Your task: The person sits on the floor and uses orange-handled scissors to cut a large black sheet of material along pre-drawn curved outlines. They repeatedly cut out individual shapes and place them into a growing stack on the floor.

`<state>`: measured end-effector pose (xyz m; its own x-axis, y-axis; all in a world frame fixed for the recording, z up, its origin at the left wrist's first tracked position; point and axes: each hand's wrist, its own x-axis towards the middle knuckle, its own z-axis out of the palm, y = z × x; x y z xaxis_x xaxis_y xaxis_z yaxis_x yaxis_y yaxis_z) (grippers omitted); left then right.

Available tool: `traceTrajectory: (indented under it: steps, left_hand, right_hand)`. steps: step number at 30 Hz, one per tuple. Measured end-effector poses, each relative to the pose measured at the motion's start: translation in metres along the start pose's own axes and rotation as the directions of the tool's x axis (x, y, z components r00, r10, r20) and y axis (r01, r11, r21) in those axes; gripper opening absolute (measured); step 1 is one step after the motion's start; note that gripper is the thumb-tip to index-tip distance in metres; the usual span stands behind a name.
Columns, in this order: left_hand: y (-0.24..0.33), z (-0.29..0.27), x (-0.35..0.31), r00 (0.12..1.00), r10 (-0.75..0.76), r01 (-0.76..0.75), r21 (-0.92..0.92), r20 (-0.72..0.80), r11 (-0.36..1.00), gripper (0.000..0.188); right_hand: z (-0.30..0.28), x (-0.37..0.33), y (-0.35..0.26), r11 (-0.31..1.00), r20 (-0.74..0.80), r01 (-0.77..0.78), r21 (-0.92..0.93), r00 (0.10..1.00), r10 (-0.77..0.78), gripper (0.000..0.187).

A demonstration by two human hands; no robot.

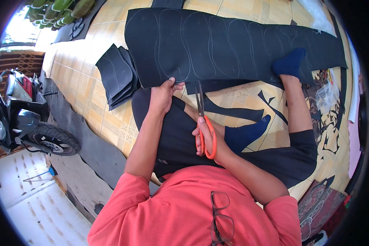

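A large black sheet (217, 45) marked with pale curved outlines lies across the floor in front of me. My left hand (164, 95) pinches its near edge, thumb on top. In my right hand (206, 137) are scissors (200, 107) with orange handles, my fingers through the loops. The blades point away from me, slightly parted, their tips close to the sheet's near edge just right of my left hand. One blue-socked foot (290, 62) rests on the sheet's right part. Left of the sheet sits a stack of cut black pieces (118, 74), the top one also marked.
Black offcut strips (233, 111) lie on the tiled floor (104, 119) near my other foot (248, 133). Many small scraps (330, 135) and a clear plastic bag (327, 96) are at the right. A parked motorbike (24, 115) stands at the left beside a long grey mat (86, 133).
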<state>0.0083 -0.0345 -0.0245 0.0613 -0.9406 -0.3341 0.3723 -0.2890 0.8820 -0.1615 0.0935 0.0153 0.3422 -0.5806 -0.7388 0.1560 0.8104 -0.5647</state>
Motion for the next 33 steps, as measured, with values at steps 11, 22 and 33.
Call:
traceTrajectory:
  steps: [11,22,33]
  left_hand:
    - [-0.004,0.0,-0.011,0.998,-0.067,0.068,-0.033,0.018,0.997,0.023]
    - [-0.004,-0.002,-0.011,0.993,-0.114,0.113,-0.066,-0.023,0.991,0.023]
    - [-0.001,0.002,-0.016,0.995,-0.097,0.101,-0.155,0.033,0.983,0.021]
  right_hand:
    - [0.006,0.041,-0.02,0.941,-0.118,0.229,-0.251,0.957,-0.264,0.062]
    - [0.01,0.036,-0.025,0.948,-0.18,0.301,-0.103,0.932,-0.316,0.059]
    - [-0.011,0.06,-0.031,0.901,-0.105,0.388,-0.195,0.905,-0.413,0.058]
